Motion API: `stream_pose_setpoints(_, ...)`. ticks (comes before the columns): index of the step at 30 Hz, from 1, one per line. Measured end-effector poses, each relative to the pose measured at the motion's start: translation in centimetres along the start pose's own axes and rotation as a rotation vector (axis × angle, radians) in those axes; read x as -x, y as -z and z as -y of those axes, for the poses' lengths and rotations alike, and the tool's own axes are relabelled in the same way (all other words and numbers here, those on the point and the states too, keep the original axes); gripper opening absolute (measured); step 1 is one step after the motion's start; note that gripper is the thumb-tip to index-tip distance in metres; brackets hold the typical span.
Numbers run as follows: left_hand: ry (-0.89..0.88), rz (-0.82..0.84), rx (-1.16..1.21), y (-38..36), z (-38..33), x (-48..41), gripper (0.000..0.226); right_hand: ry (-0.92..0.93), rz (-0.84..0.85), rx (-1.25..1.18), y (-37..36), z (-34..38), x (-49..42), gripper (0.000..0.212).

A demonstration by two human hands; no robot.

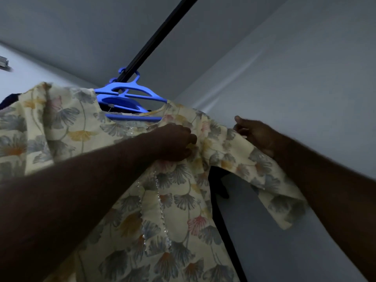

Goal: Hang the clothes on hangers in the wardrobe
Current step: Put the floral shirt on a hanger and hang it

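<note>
Draping over a blue plastic hanger (130, 94) at the black rail (158, 37), the cream floral top (162, 200) looks light, thin and limp; its beaded front strip could snag. The left hand (175, 143) grips bunched cloth by the shoulder seam, the surest hold. The right hand (258, 137) seems to pinch the sleeve (264, 176).

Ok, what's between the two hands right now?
Only shoulder fabric of the floral top: the left hand grips it near the neckline, the right hand holds the sleeve. The head view shows it.
</note>
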State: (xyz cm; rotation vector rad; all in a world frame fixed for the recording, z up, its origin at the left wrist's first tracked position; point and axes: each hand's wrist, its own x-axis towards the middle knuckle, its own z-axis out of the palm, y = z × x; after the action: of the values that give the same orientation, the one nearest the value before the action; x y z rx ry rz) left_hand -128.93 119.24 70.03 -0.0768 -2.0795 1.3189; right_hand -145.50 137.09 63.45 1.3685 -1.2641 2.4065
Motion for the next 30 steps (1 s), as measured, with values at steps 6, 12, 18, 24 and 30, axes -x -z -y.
stream_pose_setpoints(6, -0.009, -0.023, -0.016, 0.0, -0.5, -0.5, 0.048, -0.304, 0.173, 0.213, -0.7, -4.8, 0.6, 0.06)
stream_pose_setpoints(12, 0.077, -0.085, 0.319, -0.7, -0.4, -0.5, 0.056, 0.207, -0.123, 0.617, -2.2, -1.9, 0.3, 0.026)
stream_pose_setpoints(18, 0.173, -0.09, 0.355, -0.9, -2.6, -0.5, 0.075, 0.496, -0.175, 0.984, -5.6, 0.6, 2.0, 0.027)
stream_pose_setpoints(24, 0.167, -0.517, 0.64, -1.8, -3.2, -0.4, 0.037, 0.198, 0.197, 0.325, -5.2, 1.3, 3.9, 0.021)
stream_pose_setpoints(30, 0.384, -0.175, 1.647, -0.4, -3.5, 0.2, 0.047, 0.163, 0.239, 0.315, -5.0, -0.6, 4.2, 0.015)
